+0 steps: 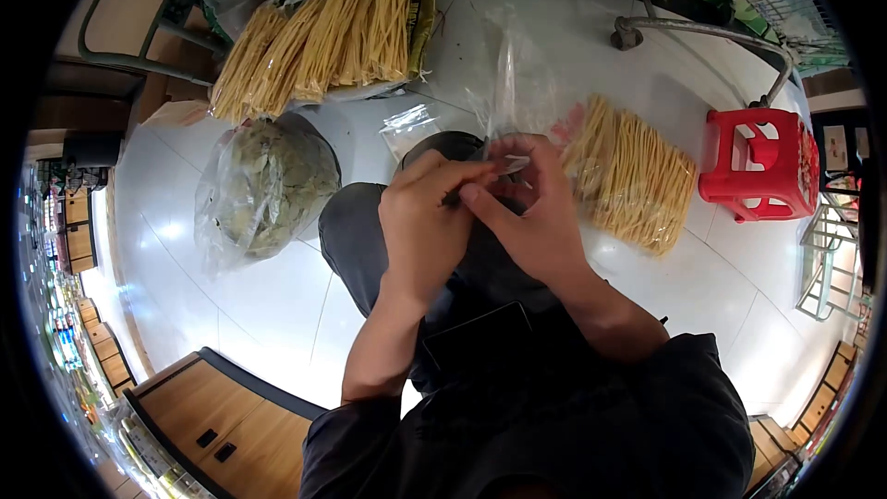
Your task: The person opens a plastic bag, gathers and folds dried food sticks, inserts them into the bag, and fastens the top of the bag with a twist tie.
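Observation:
A clear plastic bag (507, 74) stands up from between my hands, its upper part loose and crumpled. My right hand (538, 208) is curled, with a piece of the thin plastic between thumb and fingers. Close against it, my left hand (427, 214) is closed, its fingertips meeting the right thumb and the plastic. A tiny dark bit shows at the left fingertips, too small to name. Just right of my hands lies a bag of long yellow dried sticks (637, 176), which look like dried tofu skin. Flat clear bags (411, 125) lie on the floor behind my knee.
Several bags of yellow sticks (319, 42) are lined up at the back left. A big clear bag of dried greenish leaves (268, 187) sits at left. A red plastic stool (762, 164) and a wheeled metal cart (702, 26) stand at right. A wooden cabinet (226, 425) is at lower left.

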A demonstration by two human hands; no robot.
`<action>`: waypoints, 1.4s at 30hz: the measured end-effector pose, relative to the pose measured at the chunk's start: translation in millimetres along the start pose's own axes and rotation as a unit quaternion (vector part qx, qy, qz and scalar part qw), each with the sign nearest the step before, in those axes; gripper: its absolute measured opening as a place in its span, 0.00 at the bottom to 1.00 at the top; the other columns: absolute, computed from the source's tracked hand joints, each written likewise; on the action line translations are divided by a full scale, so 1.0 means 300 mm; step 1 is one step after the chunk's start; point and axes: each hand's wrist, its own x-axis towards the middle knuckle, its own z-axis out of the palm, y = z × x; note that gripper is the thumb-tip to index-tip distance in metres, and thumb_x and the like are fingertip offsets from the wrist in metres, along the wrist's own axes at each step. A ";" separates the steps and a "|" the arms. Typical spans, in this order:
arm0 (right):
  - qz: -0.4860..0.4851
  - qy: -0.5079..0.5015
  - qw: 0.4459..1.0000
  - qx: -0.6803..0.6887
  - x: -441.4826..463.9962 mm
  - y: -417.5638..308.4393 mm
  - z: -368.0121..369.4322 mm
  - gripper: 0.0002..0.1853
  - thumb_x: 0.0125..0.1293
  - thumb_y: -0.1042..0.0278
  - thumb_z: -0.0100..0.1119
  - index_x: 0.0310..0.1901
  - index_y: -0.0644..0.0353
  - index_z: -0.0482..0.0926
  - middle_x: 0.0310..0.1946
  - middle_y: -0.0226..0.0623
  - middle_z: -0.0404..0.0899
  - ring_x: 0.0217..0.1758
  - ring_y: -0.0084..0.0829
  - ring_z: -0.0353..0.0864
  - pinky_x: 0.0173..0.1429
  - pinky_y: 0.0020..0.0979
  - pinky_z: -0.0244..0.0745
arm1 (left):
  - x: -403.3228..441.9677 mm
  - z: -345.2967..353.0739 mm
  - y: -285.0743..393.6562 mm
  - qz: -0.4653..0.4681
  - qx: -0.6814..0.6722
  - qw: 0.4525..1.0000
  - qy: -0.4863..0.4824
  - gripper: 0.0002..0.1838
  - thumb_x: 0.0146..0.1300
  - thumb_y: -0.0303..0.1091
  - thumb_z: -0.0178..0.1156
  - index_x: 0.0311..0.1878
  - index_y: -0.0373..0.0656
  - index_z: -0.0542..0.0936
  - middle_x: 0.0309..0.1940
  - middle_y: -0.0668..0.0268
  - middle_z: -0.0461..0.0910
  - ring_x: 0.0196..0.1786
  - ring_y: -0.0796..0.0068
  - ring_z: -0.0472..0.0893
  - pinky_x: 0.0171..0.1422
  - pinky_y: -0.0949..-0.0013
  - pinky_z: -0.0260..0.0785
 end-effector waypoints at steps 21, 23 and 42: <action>-0.015 0.006 0.998 0.061 0.068 -0.048 -0.108 0.11 0.70 0.81 0.51 0.52 0.66 0.74 0.47 0.40 0.83 0.50 0.24 0.85 0.45 0.24 0.81 | -0.021 0.069 0.070 0.081 -0.038 0.996 0.005 0.14 0.58 0.18 0.66 0.48 0.37 0.81 0.39 0.59 0.81 0.42 0.66 0.84 0.49 0.68 0.75; -0.017 0.012 0.999 0.039 0.072 -0.095 -0.105 0.11 0.70 0.80 0.51 0.52 0.66 0.74 0.47 0.40 0.84 0.49 0.25 0.85 0.44 0.24 0.81 | -0.034 0.092 0.065 0.079 -0.044 0.996 0.008 0.13 0.60 0.17 0.65 0.48 0.37 0.81 0.41 0.59 0.81 0.44 0.67 0.84 0.51 0.69 0.75; -0.058 -0.109 0.962 -0.243 0.399 -0.328 -0.383 0.17 0.79 0.54 0.47 0.57 0.53 0.80 0.48 0.33 0.85 0.51 0.27 0.83 0.55 0.31 0.78 | 0.181 0.035 0.034 0.008 -0.265 0.960 0.090 0.21 0.63 0.16 0.58 0.58 0.38 0.66 0.37 0.61 0.79 0.39 0.74 0.82 0.47 0.72 0.75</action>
